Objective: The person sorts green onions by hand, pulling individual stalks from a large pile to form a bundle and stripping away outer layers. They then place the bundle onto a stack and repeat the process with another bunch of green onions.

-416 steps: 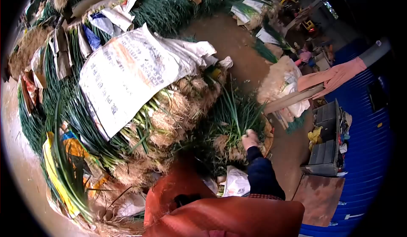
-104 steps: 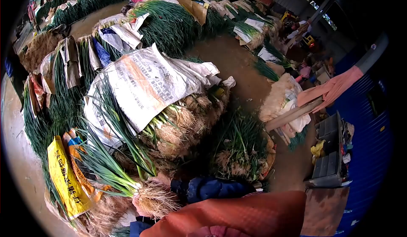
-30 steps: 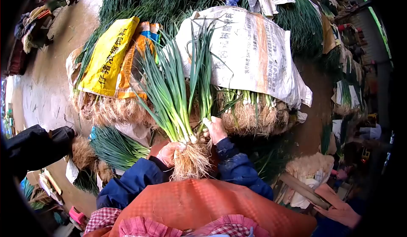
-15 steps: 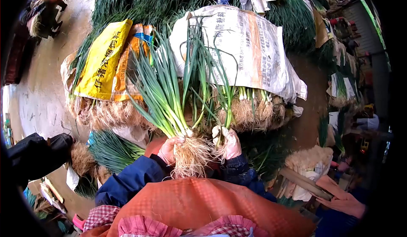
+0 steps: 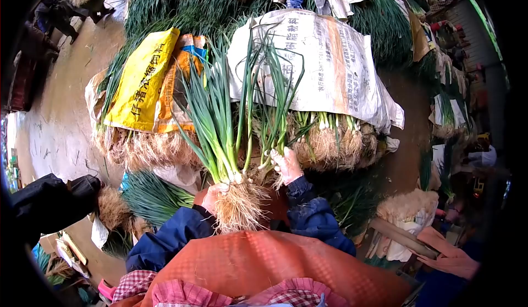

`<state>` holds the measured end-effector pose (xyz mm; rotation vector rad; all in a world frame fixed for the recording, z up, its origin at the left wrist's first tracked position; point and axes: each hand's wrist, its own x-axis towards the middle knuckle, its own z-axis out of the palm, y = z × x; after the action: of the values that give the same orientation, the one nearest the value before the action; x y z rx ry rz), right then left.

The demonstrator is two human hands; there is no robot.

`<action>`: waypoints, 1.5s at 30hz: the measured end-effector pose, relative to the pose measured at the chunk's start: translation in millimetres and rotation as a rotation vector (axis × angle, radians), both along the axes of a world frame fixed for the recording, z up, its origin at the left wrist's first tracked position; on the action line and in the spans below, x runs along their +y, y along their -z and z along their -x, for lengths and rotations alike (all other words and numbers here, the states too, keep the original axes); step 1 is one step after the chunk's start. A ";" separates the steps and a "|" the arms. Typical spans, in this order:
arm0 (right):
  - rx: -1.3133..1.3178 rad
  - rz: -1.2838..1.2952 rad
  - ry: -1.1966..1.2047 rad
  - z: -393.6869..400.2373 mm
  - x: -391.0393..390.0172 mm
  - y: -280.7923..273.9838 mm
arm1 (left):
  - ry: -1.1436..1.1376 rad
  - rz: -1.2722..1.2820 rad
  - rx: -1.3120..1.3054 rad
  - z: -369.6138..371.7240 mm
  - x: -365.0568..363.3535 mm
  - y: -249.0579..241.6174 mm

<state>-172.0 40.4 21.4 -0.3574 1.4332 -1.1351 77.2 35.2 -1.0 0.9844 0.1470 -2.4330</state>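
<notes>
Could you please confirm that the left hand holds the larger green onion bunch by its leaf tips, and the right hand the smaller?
Not quite: the head view shows the left hand holding the larger bunch by its root end; the right hand does hold the smaller bunch.

White plastic sack [image 5: 313, 68], smooth apron [image 5: 264, 263] (faintly glossy), rough roots [image 5: 239, 207]

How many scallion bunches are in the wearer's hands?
2: the larger bunch in the left hand, the smaller bunch in the right hand. No third one shows in either.
</notes>
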 end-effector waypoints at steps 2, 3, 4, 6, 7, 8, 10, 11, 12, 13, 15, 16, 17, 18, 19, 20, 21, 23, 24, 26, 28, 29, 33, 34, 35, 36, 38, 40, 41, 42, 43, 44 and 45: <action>0.073 0.017 0.007 -16.2 -5.7 -8.9 | -0.008 -0.001 0.028 3.7 -0.3 -1.3; 0.066 0.029 0.047 -27.8 -2.6 -6.4 | -0.012 -0.002 0.017 1.3 3.9 9.7; -0.069 0.036 0.080 -36.4 -0.5 -11.7 | -0.013 0.017 -0.017 -3.8 9.9 26.8; -0.141 -0.009 0.093 -42.1 8.4 -18.9 | -0.089 0.128 -0.076 -6.1 19.3 32.6; -0.139 -0.008 0.143 -46.3 14.0 -24.5 | -0.141 0.216 -0.079 -3.9 17.5 13.0; 0.055 0.059 0.200 -47.9 22.8 -23.3 | -0.010 0.114 0.059 -2.4 4.8 3.3; 0.282 0.076 0.191 -43.2 29.2 -8.7 | -0.126 0.010 0.081 11.4 4.0 -21.7; 0.177 0.033 0.204 -42.9 22.7 -15.3 | -0.110 -0.075 0.102 14.8 -0.3 -28.4; -0.261 0.073 0.359 -45.6 34.1 69.2 | -0.093 -0.005 0.098 15.1 1.9 -16.7; -0.436 -0.163 0.430 -50.4 10.1 16.8 | -0.072 0.062 0.090 18.6 -0.6 -20.6; -0.458 0.070 0.117 -50.0 7.5 25.1 | -0.094 0.074 0.046 19.1 -2.1 -27.1; -0.529 0.097 0.161 -45.6 9.8 5.9 | -0.090 0.069 0.044 14.8 -2.6 -24.2; -0.463 0.063 0.203 -36.8 10.9 -41.0 | -0.083 0.058 0.048 11.1 -3.2 -22.0; -0.351 0.084 0.211 -27.7 24.4 -47.2 | -0.078 0.057 0.048 9.1 -4.4 -19.8; -0.236 0.107 0.212 -19.5 41.7 -52.5 | -0.073 0.064 0.048 6.2 -5.4 -18.7; -0.171 0.150 0.304 -10.4 58.6 -61.0 | -0.072 0.064 0.048 4.4 -5.5 -17.2; -0.105 0.186 0.393 0.7 79.9 -68.5 | -0.069 0.065 0.045 0.8 -6.7 -16.8; -0.001 0.108 0.584 29.9 135.9 -77.8 | -0.054 0.062 0.047 -3.0 -8.6 -14.8; 0.027 0.060 0.576 45.4 167.3 -78.5 | -0.047 0.061 0.046 -5.2 -9.1 -14.9; 0.274 -0.242 0.462 87.6 276.1 -41.1 | -0.031 0.058 0.044 -9.0 -10.7 -14.5; 0.719 -0.724 0.181 103.9 312.7 -22.5 | -0.014 0.056 0.054 -10.6 -12.3 -13.9; 0.936 -0.958 0.002 91.4 293.4 -45.3 | 0.000 0.057 0.063 -9.2 -12.2 -14.5; 0.696 0.024 0.107 47.7 148.7 -32.2 | 0.078 0.023 0.102 5.3 -9.0 -27.5; 0.770 0.152 -0.037 19.0 84.6 -61.5 | 0.091 0.027 0.109 10.5 -9.4 -29.6; 0.787 0.185 -0.190 -3.5 37.5 -77.2 | 0.102 0.023 0.112 12.6 -9.0 -29.6; 0.982 0.244 -0.445 -14.2 8.7 -46.9 | 0.110 0.033 0.110 13.1 -8.3 -30.9; 0.944 0.291 -0.792 -20.6 -20.7 -28.1 | 0.120 0.054 0.097 10.8 -7.7 -29.1; 0.636 0.407 -0.626 -23.5 -25.9 -35.7 | 0.141 0.076 0.105 3.0 -8.0 -25.9; 0.538 0.473 -0.600 -21.3 -18.2 -39.3 | 0.152 0.074 0.128 -3.0 -7.7 -23.4; 0.470 0.431 -0.612 -15.5 -9.2 -47.8 | 0.130 0.066 0.122 0.9 -10.0 -36.1; 0.240 0.129 -0.578 -6.7 4.0 -51.6 | 0.105 0.063 0.118 6.9 -13.4 -50.4; 0.361 0.156 -0.523 -8.0 7.2 -52.7 | 0.058 0.106 0.189 10.3 -13.7 -53.0; 0.475 0.185 -0.467 -10.4 8.7 -54.4 | 0.105 0.085 0.275 9.8 -17.4 -51.6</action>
<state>-161.6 49.1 75.9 -1.0902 1.5377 -0.8257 67.5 17.8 50.6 0.6312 0.0868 -2.6394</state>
